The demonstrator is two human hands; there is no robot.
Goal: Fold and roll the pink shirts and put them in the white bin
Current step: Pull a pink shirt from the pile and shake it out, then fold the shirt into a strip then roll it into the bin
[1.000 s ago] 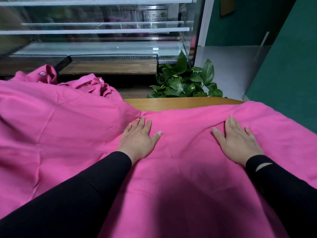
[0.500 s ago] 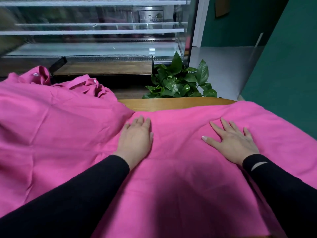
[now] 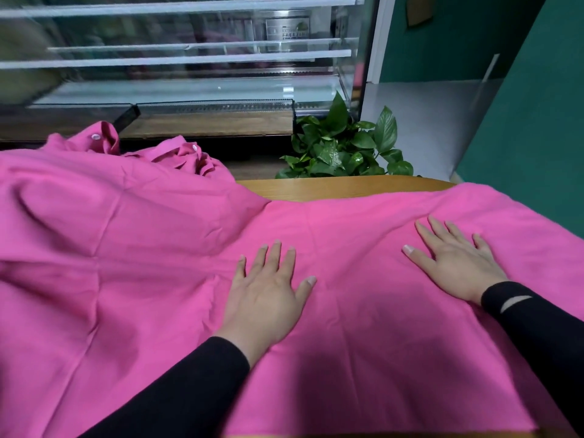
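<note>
Pink shirt: the pink shirt [image 3: 363, 327] lies spread flat over the wooden surface [image 3: 344, 186], covering nearly all of it; its far edge leaves a bare strip of wood showing.
Second shirt: a second pink shirt [image 3: 104, 216] lies rumpled to the left, its buttoned collar [image 3: 177, 153] bunched at the far side; its near right edge overlaps the flat shirt.
Left hand: the left hand [image 3: 265, 298] lies palm down on the flat shirt just beside the overlapping fold, fingers straight and close together, thumb out to the right; its grip holds nothing.
Right hand: the right hand [image 3: 455, 263] lies palm down on the same shirt, well apart from the left, fingers straight and slightly spread; its grip also holds nothing.
Sleeves: both arms wear black sleeves [image 3: 189, 390].
Plant: a leafy green plant [image 3: 344, 147] stands just beyond the far edge of the surface.
Display case: a glass display case [image 3: 189, 58] with shelves stands behind; what is on the shelves is too blurred to tell.
Wall: a green wall [image 3: 543, 128] runs along the right.
</note>
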